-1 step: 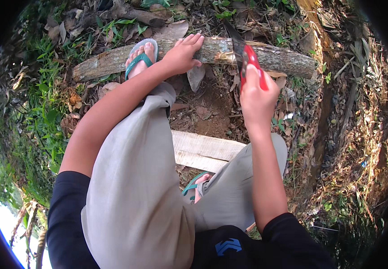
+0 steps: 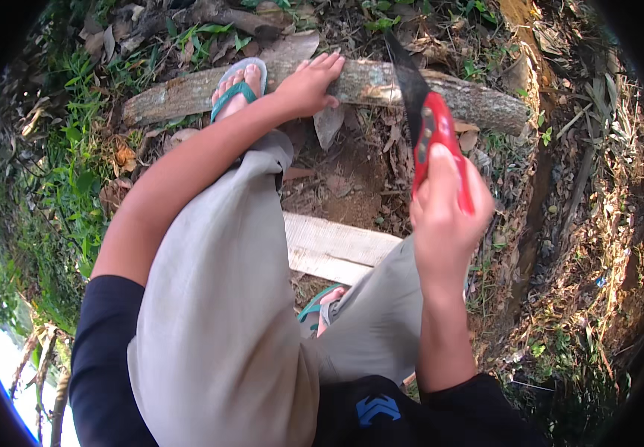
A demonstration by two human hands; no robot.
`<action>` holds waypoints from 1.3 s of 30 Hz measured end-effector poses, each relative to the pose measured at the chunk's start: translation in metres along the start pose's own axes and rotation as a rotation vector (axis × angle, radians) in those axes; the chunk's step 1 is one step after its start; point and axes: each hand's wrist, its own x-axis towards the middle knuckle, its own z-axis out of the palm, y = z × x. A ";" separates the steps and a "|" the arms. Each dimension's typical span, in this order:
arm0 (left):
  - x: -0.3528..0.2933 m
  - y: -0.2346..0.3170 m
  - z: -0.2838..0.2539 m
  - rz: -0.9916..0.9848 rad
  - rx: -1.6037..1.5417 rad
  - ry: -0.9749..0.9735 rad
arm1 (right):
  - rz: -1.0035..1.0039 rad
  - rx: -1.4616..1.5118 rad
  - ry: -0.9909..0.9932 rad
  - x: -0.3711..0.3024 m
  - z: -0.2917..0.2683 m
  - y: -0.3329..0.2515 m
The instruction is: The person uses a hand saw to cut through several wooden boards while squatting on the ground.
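A rough, bark-covered log (image 2: pixel 478 104) lies crosswise on the ground at the far side. My left hand (image 2: pixel 309 86) rests on its top, fingers stretched out flat over the bark. To the left of that hand, my foot in a green-strapped flip-flop (image 2: pixel 241 91) is set on the log. My right hand (image 2: pixel 452 205) is closed round the red handle of a pruning saw (image 2: pixel 442 123). The saw's dark blade crosses over the log beside a pale, bared patch (image 2: pixel 380 92) in the bark. Whether the teeth touch the wood, I cannot tell.
A pale sawn board (image 2: pixel 329 242) lies on the soil between my legs, partly under my right leg. Green plants (image 2: pixel 61 179) grow at the left. A thick branch (image 2: pixel 232 18) lies beyond the log, and dry leaf litter (image 2: pixel 597 246) covers the ground at the right.
My right hand has drawn the saw back toward me and slightly right, so more of the blade shows on the near side of the log. My left hand and foot stay on the log.
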 end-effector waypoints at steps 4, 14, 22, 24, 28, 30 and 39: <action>-0.001 0.011 0.010 0.055 0.005 0.077 | -0.055 0.154 0.034 -0.040 -0.069 -0.060; 0.021 0.017 -0.005 -0.021 -0.143 0.002 | -0.105 0.001 -0.010 -0.004 -0.047 0.029; 0.018 0.014 0.000 0.041 -0.165 -0.033 | 0.005 0.003 -0.005 -0.029 -0.027 0.045; 0.017 0.014 -0.004 0.041 -0.159 -0.021 | 0.021 -0.004 -0.015 -0.038 -0.033 0.045; 0.013 0.010 -0.001 0.063 -0.176 0.041 | 0.103 0.016 -0.026 -0.041 -0.039 0.012; 0.010 0.006 0.000 0.046 -0.206 0.039 | 0.083 -0.041 -0.037 -0.031 -0.034 0.003; 0.016 0.009 0.004 0.008 -0.174 -0.008 | -0.126 -0.219 0.039 0.034 0.018 0.026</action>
